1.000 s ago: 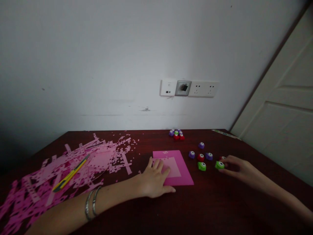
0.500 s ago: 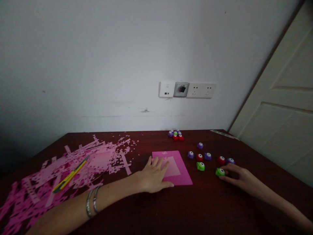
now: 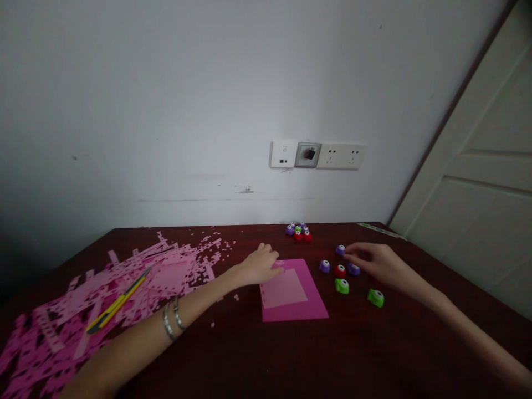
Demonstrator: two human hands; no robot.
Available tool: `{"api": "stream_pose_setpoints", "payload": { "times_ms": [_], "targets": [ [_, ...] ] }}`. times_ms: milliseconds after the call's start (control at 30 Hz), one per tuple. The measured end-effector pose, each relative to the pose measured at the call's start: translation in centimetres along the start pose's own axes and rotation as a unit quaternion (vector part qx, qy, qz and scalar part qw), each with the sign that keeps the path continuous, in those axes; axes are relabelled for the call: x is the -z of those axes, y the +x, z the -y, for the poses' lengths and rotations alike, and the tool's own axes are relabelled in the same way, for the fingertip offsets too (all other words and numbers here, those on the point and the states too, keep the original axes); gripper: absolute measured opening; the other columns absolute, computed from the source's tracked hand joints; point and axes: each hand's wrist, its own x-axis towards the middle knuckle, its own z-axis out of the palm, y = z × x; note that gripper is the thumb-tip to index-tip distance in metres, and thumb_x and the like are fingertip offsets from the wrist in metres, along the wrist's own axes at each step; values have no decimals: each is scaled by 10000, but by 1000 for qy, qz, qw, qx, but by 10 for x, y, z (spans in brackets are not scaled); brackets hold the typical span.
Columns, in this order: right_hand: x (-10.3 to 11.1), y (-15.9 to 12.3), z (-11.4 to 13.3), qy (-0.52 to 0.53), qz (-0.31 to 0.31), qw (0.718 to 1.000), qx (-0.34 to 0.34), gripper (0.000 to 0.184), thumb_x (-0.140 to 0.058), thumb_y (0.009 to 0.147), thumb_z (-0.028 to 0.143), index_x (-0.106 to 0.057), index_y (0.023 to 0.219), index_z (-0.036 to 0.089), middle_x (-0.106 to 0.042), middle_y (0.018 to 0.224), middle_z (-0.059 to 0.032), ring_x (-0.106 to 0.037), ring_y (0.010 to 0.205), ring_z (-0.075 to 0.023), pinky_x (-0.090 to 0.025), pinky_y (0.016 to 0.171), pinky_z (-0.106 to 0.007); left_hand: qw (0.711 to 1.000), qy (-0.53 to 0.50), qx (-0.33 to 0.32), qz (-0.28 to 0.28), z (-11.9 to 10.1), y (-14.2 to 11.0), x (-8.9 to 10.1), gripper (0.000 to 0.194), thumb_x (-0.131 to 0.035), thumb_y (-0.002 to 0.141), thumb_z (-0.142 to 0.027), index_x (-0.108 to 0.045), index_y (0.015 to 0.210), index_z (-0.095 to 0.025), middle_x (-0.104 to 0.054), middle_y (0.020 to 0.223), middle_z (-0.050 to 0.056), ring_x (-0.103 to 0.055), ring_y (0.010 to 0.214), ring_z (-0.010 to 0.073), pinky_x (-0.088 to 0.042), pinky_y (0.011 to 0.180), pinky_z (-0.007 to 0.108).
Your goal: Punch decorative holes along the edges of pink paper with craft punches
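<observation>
A bright pink card (image 3: pixel 313 302) lies on the table with a smaller pale pink sheet (image 3: pixel 286 291) on top. At its far left corner rests my left hand (image 3: pixel 260 266), fingers bent, thumb apart over the card's edge. My right hand (image 3: pixel 376 260) hovers with thumb and fingers apart beside a purple paper punch (image 3: pixel 340 250); whether they touch it I cannot tell. Below the right hand are another purple punch (image 3: pixel 353 270), partly covered, a red punch (image 3: pixel 339 271) and a green punch (image 3: pixel 342 286). A second green punch (image 3: pixel 376 297) sits further right.
On the left spreads a heap of pink paper strips (image 3: pixel 166 271) and tiny cut-outs, with a yellow utility knife (image 3: pixel 118 305) on it. Several more punches (image 3: pixel 298 230) cluster by the wall. A flat narrow strip (image 3: pixel 382 230) lies at the back right.
My left hand has slid off the pale sheet to the card's far left corner. My right hand has let go of the green punch and moved left and away toward the purple one.
</observation>
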Motion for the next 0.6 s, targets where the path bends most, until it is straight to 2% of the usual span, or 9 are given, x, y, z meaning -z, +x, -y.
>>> {"api": "stream_pose_setpoints", "payload": {
  "times_ms": [67,100,167,267,433,600],
  "targets": [
    [-10,30,22,-8,-10,1000,5,297,-491,792,394,-674,850,168,-677,751,-54,-587,614,-162,-423,575,-250,999,-49,-5,-7,13,29,-4,270,-474,790,-247,-668,921,-112,-646,933,115,-557,905,219,-419,826,325],
    [-16,46,31,-11,-14,1000,3,287,-490,791,374,-679,825,161,-669,691,-48,-580,583,-155,-410,561,-243,997,-78,3,-19,19,44,-7,248,-470,766,-177,-682,878,-114,-665,889,97,-580,840,193,-426,796,296],
    [-33,74,44,-25,-6,1000,-16,287,-470,800,328,-686,772,141,-643,591,-47,-564,525,-145,-382,530,-235,990,-123,30,-59,29,74,-12,240,-482,732,-131,-695,837,-95,-683,833,89,-593,772,180,-431,747,273],
    [-58,104,49,-68,0,994,-88,244,-493,776,255,-685,731,113,-646,592,-83,-591,569,-163,-376,549,-232,983,-154,39,-89,37,108,-20,245,-477,741,-122,-696,846,-87,-690,818,73,-586,748,165,-427,721,254],
    [-88,120,37,-114,4,983,-146,319,-499,810,352,-667,900,96,-676,815,-166,-629,789,-233,-407,640,-253,983,-162,27,-87,39,135,-37,243,-480,745,-108,-695,858,-100,-690,810,49,-573,730,154,-421,723,243],
    [-101,121,28,-136,18,976,-169,358,-493,817,357,-593,1041,97,-630,1016,-197,-610,919,-275,-424,702,-285,983,-162,22,-89,37,145,-45,238,-484,745,-92,-694,857,-91,-685,817,82,-572,754,174,-415,767,271]
  ]
}}
